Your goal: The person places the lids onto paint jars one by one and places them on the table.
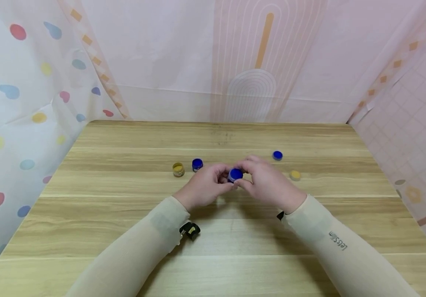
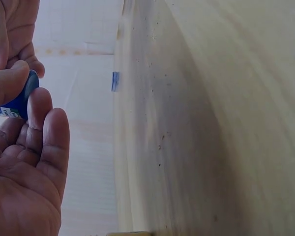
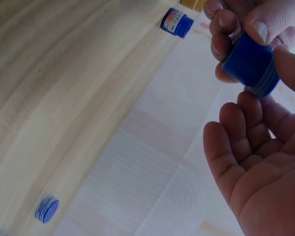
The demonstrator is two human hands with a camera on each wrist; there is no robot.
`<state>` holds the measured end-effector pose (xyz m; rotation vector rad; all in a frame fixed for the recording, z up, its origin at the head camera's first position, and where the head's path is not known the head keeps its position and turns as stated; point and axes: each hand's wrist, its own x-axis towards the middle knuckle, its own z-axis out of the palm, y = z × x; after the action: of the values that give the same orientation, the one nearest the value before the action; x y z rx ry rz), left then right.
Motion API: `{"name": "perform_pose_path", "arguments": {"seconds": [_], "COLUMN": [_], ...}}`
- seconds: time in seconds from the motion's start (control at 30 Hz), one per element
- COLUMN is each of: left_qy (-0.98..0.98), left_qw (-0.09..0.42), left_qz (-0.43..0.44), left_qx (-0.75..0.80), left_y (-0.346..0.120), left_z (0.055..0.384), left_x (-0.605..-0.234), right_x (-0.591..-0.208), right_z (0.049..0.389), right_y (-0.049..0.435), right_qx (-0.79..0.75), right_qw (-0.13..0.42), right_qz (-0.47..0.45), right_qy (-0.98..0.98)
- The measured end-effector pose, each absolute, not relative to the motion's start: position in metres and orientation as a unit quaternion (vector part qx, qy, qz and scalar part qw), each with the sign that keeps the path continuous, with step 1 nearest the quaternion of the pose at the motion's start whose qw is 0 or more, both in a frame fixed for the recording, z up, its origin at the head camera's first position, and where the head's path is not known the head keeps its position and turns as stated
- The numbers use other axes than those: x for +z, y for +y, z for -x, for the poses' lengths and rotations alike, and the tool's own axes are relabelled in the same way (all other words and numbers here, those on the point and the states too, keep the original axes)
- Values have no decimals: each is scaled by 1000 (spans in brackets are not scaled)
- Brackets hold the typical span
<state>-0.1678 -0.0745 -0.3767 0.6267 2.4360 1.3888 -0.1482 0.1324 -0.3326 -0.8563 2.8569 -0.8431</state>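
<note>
A small blue paint jar is held in the air above the table, between both hands. My left hand grips the jar's body, its thumb pressed on the side in the right wrist view. My right hand pinches the ridged lid end with thumb and fingertips. Part of a label shows on the jar in the left wrist view. To the left of the hands stand an open-topped blue jar and an open-topped yellow jar.
A blue lid lies beyond the right hand, and a yellow lid lies to its right. The wood-grain table meets patterned cloth at the back and sides.
</note>
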Motion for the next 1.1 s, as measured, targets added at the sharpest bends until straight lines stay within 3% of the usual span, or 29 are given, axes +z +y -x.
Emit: {"name": "perform_pose_path", "arguments": {"seconds": [0.5,0.87,1.1], "left_qy": [849,864,892], "left_qw": [113,117,90], "left_qz": [-230,-214,-210], "left_qx": [462,441,389], "left_y": [-70,-74,-87], "left_z": [166,163,164], "left_x": [-378,-369,-365], "right_x": [-340,-335,-344], "right_z": [149,162,179], "right_y": [131,145,166], "right_qx": [-258,-254,-211], "right_qw": [4,49,61], "right_qz": [265,212,171], "right_qy": [929,942,960]}}
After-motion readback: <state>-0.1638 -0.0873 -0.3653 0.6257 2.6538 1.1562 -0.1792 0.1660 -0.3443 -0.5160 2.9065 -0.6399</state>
